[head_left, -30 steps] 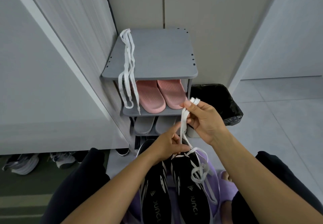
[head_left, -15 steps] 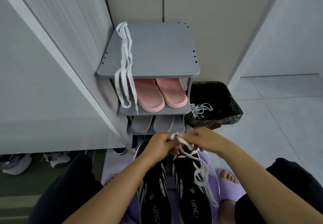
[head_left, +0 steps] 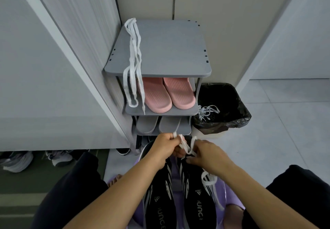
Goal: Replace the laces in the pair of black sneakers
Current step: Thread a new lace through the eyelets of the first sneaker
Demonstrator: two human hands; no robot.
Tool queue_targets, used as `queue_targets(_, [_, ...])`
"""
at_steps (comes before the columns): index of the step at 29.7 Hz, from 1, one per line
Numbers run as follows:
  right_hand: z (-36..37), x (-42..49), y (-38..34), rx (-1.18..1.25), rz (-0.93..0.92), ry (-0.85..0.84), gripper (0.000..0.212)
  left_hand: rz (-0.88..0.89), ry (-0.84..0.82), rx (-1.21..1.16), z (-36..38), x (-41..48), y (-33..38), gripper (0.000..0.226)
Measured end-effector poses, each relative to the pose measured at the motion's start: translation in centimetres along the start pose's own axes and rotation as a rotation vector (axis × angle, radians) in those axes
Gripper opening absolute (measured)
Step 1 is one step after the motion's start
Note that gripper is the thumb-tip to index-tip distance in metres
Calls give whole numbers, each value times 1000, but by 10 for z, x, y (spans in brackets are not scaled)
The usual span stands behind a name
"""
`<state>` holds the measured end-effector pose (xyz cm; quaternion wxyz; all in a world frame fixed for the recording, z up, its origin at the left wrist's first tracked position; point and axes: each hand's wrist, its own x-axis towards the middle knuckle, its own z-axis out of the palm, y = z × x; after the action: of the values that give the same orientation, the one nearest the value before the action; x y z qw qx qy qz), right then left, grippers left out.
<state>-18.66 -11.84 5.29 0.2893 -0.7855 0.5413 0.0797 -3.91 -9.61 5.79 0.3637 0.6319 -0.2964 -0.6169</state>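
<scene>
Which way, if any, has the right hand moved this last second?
Yes, down the shoe rack: the right hand went from level with the pink slippers to below the grey slippers.

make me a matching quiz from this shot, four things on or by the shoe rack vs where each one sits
Things:
1. pink slippers
2. grey slippers
3. tangled white lace
4. long white laces

Places:
a. in the black-lined bin
b. second shelf of the rack
c. draped over the top shelf's left edge
d. third shelf

Pairs: 1-b, 2-d, 3-a, 4-c
</scene>
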Motion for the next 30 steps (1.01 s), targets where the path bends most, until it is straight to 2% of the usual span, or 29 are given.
queue_targets(3, [9,6,-8,253,-73,83,19,6,-37,-50,4,-1,4,15])
queue_targets(6, [14,9,-11,575,9,66,30,151,-88,-100,5,-1,13,13])
queue_targets(8, [13,13,-9,698,73,42,29,197,-36,-117,-2,-1,15,10])
queue_targets(10, [11,15,-5,732,87,23,32,161,75,86,-11,-1,5,9])
queue_targets(11, [11,16,-4,721,88,25,32,132,86,228,-13,-3,-5,25])
queue_targets(13, [8,17,-4,669,78,43,30,111,-16,359,-8,-9,-27,58])
queue_targets(14, [6,16,-6,638,61,47,28,137,-52,408,-2,-12,-37,66])
queue_targets(17, [-3,11,-23,652,-36,50,27,238,54,603,8,-11,-52,65])
queue_targets(22, [-59,-6,-60,1280,-239,164,13,277,68,895,11,-11,-49,62])
queue_targets(25, [-82,-7,-56,1559,-268,226,10,275,45,995,10,-12,-49,65])
queue_targets(27, [-86,-3,-49,1577,-229,239,11,269,32,952,8,-12,-47,70])
queue_targets(30, [-87,-2,-42,1519,-176,184,14,348,83,683,7,-10,-35,64])
